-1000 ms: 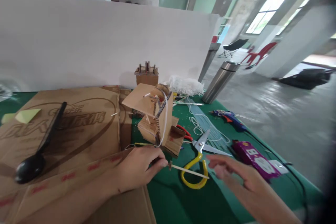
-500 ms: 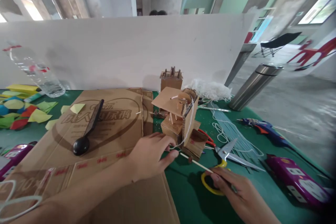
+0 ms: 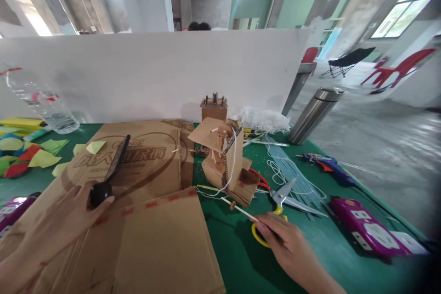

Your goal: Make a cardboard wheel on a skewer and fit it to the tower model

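Observation:
My left hand (image 3: 74, 211) is closed around the round end of a black spoon-shaped tool (image 3: 119, 158), whose long flat bar lies on the cardboard sheet (image 3: 155, 234). Between the thumb and fingers of my right hand (image 3: 287, 239) is a thin pale stick (image 3: 245, 212). A small brown piece (image 3: 233, 205) sits on this stick near its far end. Just beyond stands a cardboard model (image 3: 234, 156) with a round wheel on top and white string (image 3: 210, 195) trailing from it. Scissors (image 3: 282, 197) with yellow handles lie beside my right hand, one loop partly behind the fingers.
At right lie a blue glue gun (image 3: 327, 167), a purple device (image 3: 365, 227) and pale blue strips (image 3: 292, 165). A steel flask (image 3: 315, 117) stands behind them. Folded paper pieces (image 3: 31, 151) and a plastic bottle (image 3: 44, 105) are at left. A white partition (image 3: 148, 73) closes the back.
My left hand has left the string and stick by the model, moved left and closed on the black tool. The right hand still holds the stick. The view has shifted slightly.

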`<state>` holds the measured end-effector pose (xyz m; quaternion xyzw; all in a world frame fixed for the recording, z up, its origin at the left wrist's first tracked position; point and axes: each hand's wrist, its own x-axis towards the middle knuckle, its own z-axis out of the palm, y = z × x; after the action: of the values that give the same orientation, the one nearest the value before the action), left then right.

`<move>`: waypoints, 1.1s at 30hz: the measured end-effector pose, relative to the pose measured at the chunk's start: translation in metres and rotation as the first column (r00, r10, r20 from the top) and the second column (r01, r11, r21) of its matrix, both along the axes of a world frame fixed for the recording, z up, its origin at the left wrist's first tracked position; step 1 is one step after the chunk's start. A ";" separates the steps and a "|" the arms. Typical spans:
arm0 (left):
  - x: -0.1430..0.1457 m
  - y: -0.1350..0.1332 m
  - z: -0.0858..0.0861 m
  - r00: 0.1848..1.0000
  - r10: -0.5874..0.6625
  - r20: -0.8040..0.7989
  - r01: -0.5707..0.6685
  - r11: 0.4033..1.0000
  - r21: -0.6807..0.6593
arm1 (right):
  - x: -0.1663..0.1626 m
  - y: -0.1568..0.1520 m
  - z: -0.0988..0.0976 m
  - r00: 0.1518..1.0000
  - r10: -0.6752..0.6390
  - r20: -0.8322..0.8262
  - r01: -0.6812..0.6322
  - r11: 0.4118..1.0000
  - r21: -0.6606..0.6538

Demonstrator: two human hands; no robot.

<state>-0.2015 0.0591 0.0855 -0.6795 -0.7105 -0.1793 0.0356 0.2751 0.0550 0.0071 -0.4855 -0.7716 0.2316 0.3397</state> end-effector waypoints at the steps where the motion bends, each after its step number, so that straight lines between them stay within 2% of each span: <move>1: 0.002 0.001 -0.003 0.999 0.040 -0.017 -0.040 0.999 0.008 | 0.000 0.000 -0.001 1.000 0.001 -0.001 0.000 1.000 0.014; 3: 0.013 0.003 -0.005 0.998 0.056 -0.032 -0.055 0.998 0.032 | 0.000 0.000 -0.002 1.000 -0.003 -0.006 0.003 0.999 0.033; 10: 0.056 0.009 -0.002 0.991 -0.129 -0.033 0.129 0.992 -0.010 | 0.000 -0.001 -0.002 0.999 -0.028 -0.025 0.030 0.996 0.087; 17: 0.088 0.020 -0.009 0.973 -0.210 0.096 0.223 0.960 -0.170 | -0.001 0.001 0.000 0.996 -0.071 -0.049 0.078 0.982 0.173; 21: 0.093 0.020 -0.014 0.949 -0.284 0.134 0.308 0.928 -0.211 | 0.001 0.000 -0.001 0.996 -0.084 -0.040 0.090 0.976 0.197; 24: 0.089 0.022 -0.019 0.941 -0.312 0.135 0.333 0.925 -0.184 | 0.002 -0.001 -0.004 0.995 -0.092 -0.031 0.096 0.975 0.202; 33: 0.082 0.023 -0.025 0.938 -0.271 0.215 0.307 0.939 -0.154 | 0.000 0.000 -0.003 0.996 -0.088 -0.033 0.093 0.977 0.193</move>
<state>-0.1193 0.0819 0.0606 -0.7568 -0.6163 -0.1799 -0.1225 0.2756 0.0553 0.0044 -0.4817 -0.7633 0.1453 0.4052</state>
